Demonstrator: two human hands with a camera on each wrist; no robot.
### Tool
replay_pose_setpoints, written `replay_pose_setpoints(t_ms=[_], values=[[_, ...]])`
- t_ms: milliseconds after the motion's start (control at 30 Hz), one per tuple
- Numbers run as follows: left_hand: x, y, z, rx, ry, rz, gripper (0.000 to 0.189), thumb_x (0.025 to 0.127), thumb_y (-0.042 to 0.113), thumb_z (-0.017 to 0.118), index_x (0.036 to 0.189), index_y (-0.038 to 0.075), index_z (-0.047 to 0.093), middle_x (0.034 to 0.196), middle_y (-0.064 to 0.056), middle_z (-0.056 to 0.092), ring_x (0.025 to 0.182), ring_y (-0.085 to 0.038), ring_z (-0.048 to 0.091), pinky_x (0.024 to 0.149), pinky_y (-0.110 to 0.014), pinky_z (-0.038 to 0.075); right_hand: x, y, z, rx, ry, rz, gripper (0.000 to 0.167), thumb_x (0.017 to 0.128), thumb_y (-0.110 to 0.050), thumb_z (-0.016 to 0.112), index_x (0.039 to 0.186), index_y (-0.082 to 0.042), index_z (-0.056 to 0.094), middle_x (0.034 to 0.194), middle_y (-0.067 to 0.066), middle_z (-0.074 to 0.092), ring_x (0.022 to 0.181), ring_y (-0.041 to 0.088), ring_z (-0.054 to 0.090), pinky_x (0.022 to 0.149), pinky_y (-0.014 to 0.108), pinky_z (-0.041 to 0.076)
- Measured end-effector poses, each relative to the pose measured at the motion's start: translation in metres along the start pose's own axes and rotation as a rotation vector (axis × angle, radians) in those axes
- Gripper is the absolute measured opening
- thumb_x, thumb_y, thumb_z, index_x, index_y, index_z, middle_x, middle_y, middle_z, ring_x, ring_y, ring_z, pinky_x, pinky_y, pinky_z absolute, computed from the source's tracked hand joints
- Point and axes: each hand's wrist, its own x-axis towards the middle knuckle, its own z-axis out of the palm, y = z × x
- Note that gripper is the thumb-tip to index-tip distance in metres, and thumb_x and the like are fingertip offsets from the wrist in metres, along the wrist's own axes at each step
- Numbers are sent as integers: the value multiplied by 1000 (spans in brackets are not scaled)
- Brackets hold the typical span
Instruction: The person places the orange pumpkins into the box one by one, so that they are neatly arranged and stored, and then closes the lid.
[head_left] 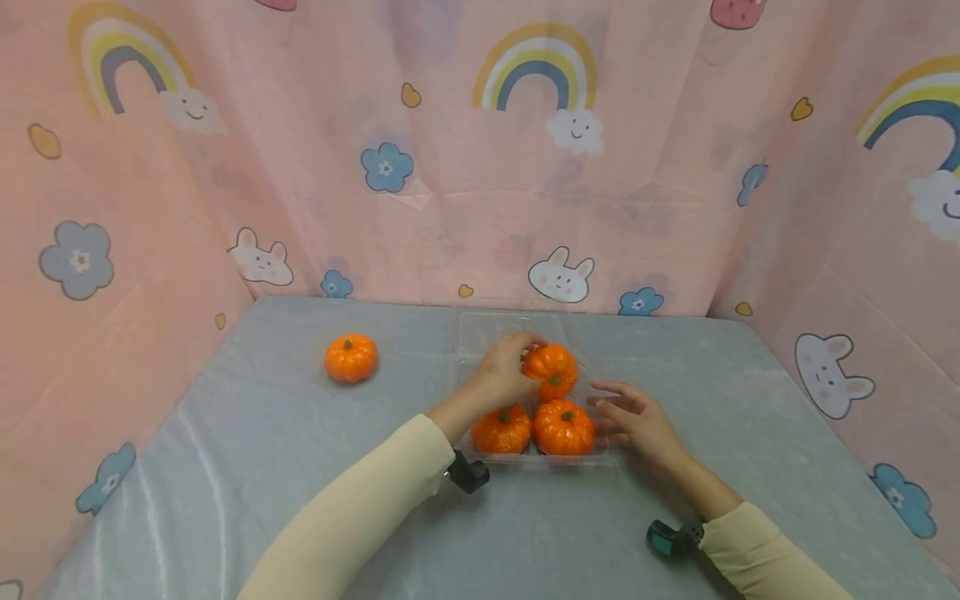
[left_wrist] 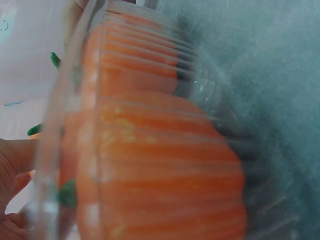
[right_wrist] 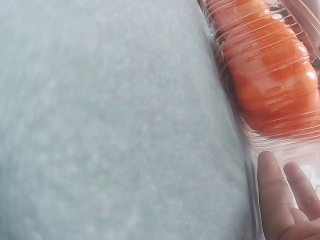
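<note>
My left hand (head_left: 504,367) grips a small orange pumpkin (head_left: 553,367) between thumb and fingers, over the back part of a clear plastic box (head_left: 517,459). Two more pumpkins sit side by side at the front of that box, a left one (head_left: 501,431) and a right one (head_left: 566,428). Through the ribbed wall in the left wrist view a pumpkin (left_wrist: 165,165) looks large and blurred. With fingers spread and loosely bent, my right hand (head_left: 637,423) is at the box's right side. Its fingers (right_wrist: 272,190) are beside the clear wall in the right wrist view.
Another small pumpkin (head_left: 351,358) stands on the grey cloth (head_left: 300,467) left of the box. The box's clear lid (head_left: 510,325) lies folded back behind it. A pink patterned curtain (head_left: 465,208) hangs around the back and sides.
</note>
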Motion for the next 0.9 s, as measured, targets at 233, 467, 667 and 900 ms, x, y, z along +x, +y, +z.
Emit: replay_pose_setpoints(t_ms=[233,467,667,900], values=[[1,0,3,24,6,13,55,80,5,73,130,19,55,128,-5,53,114,-21,55,94,-32,53,1,1,0,10,-1,2,53,99,-30,53,141,1,41,137,31,49,89,15,70,74,33,59],[1,-1,4,34,13,39,49,83,9,70,129,20,57,124,-5,54,109,-20,55,91,-32,53,1,2,0,2,1,-1,52,99,-31,53,141,-1,41,137,31,50,90,14,70,76,32,59],[1,0,6,47,4,21,49,82,7,72,127,22,59,118,-5,54,105,-19,55,88,-31,54,1,2,-1,1,2,-4,50,99,-31,53,140,-3,44,136,31,50,89,13,70,75,32,59],[-1,1,8,48,-22,21,47,82,10,73,126,22,60,119,-6,54,104,-19,55,88,-32,54,0,2,-1,10,0,-7,50,99,-30,53,139,-2,44,136,31,50,89,13,71,74,33,60]])
